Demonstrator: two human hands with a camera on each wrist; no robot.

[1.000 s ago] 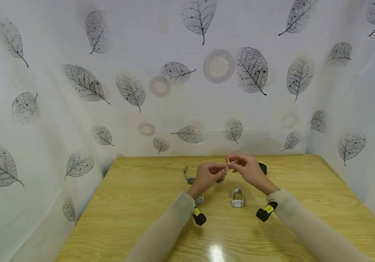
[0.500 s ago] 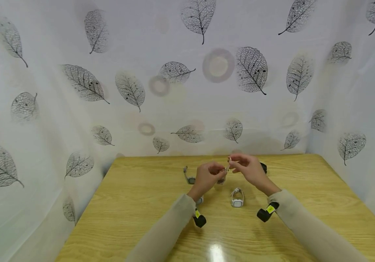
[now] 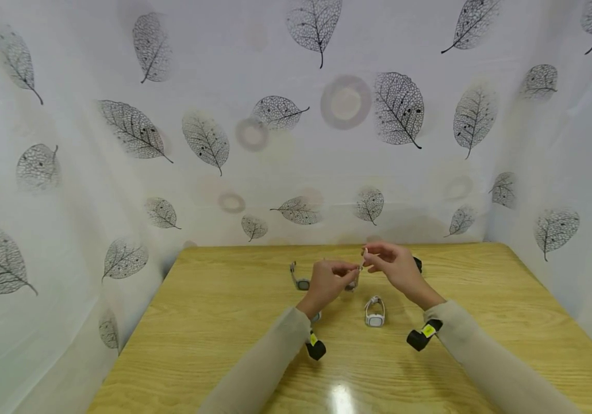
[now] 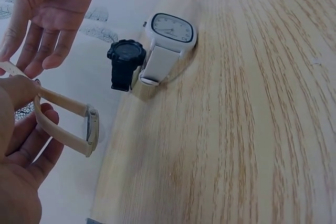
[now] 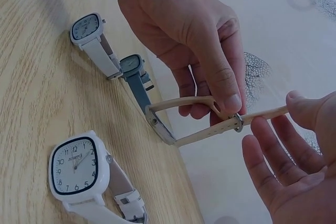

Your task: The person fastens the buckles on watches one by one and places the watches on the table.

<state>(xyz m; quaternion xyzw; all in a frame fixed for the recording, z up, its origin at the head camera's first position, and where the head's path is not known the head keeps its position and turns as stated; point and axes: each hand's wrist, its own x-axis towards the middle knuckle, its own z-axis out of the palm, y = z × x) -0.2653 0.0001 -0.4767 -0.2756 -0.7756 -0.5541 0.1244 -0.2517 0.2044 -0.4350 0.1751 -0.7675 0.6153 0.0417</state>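
A wristwatch with a beige strap hangs between my two hands, its case turned edge-on and the strap bent into a loop. My left hand pinches the strap beside the metal buckle, thumb on top. The strap's free end passes through that buckle, and my right hand pinches its tip between thumb and index finger. The other right fingers are spread below. On the table under my hands lies a white square watch, its own strap closed in a loop.
A blue-strapped watch lies at the back left. Closer in, another white watch is partly hidden by my left wrist in the head view. A black watch sits behind my right hand. A leaf-print curtain borders the wooden table.
My right hand has shifted slightly right and up, drawing a bit more of the strap end into view. My left hand has moved slightly right. The watches on the table stay put.
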